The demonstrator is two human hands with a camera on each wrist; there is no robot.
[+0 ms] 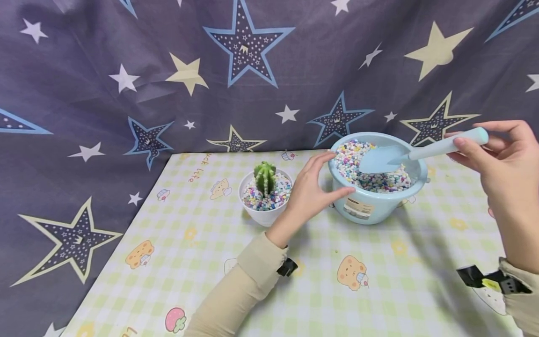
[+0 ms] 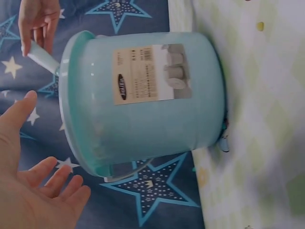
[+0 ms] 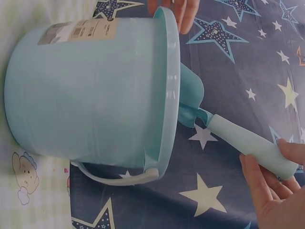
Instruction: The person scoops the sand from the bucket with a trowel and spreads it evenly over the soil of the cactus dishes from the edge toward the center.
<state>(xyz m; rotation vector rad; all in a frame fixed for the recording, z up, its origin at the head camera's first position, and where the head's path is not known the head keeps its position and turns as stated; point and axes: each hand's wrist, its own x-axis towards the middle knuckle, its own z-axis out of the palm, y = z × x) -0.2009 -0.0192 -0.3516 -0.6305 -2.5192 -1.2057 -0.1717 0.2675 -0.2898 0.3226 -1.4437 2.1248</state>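
A light blue bucket (image 1: 389, 203) with a paper label (image 2: 152, 74) holds multicoloured pebbles (image 1: 349, 157). My right hand (image 1: 511, 164) pinches the handle end of a blue hand shovel (image 1: 440, 149) between thumb and fingers. Its blade slopes over the pebbles inside the rim; whether the tip touches them I cannot tell. Fingers and thumb spread, my left hand (image 1: 309, 187) is at the bucket's left side. The left wrist view shows that hand (image 2: 38, 186) a little apart from the rim. Left of it stands a white pot (image 1: 264, 216) with a green cactus (image 1: 265, 178) among similar pebbles.
A green-and-white checked cloth (image 1: 202, 276) with cartoon prints covers the table. Behind it hangs a dark curtain (image 1: 160, 42) patterned with stars. The bucket's thin handle (image 3: 116, 180) hangs down at its side.
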